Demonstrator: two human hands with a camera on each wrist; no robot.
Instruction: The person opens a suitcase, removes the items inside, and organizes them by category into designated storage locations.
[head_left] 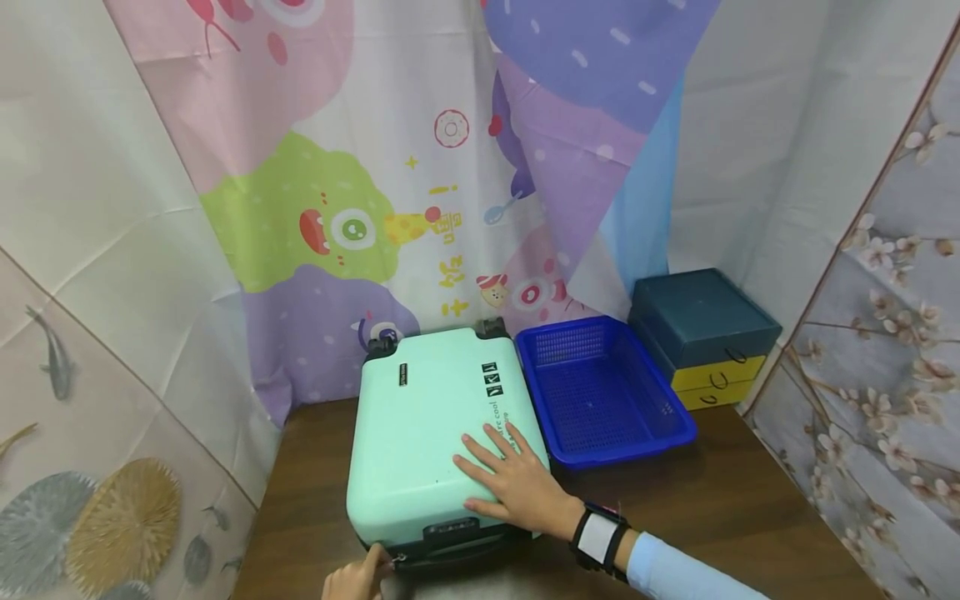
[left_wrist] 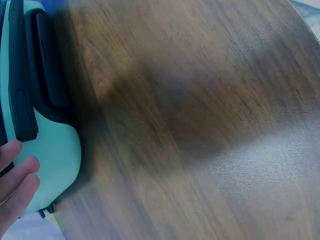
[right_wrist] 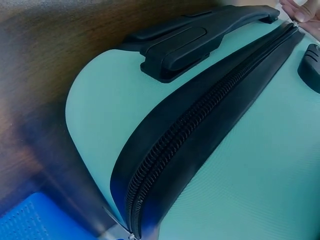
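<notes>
A mint-green hard-shell suitcase (head_left: 431, 433) lies flat on the wooden table. At its near left corner my left hand (head_left: 356, 581) pinches a zipper pull (right_wrist: 295, 23), and its fingers (left_wrist: 22, 185) show against the case edge in the left wrist view. My right hand (head_left: 521, 487) rests on the lid with its fingers spread. Along the near side runs a black zipper (right_wrist: 182, 127); a second metal pull (right_wrist: 132, 236) is at its other end. A black carry handle (right_wrist: 200, 37) lies beside the zipper.
To the right of the suitcase stands a blue plastic basket (head_left: 592, 400). Behind it are stacked boxes, a dark green one (head_left: 705, 317) above yellow ones (head_left: 720, 382). A printed curtain (head_left: 450, 167) hangs at the back. The brown table (head_left: 307, 483) extends around the suitcase.
</notes>
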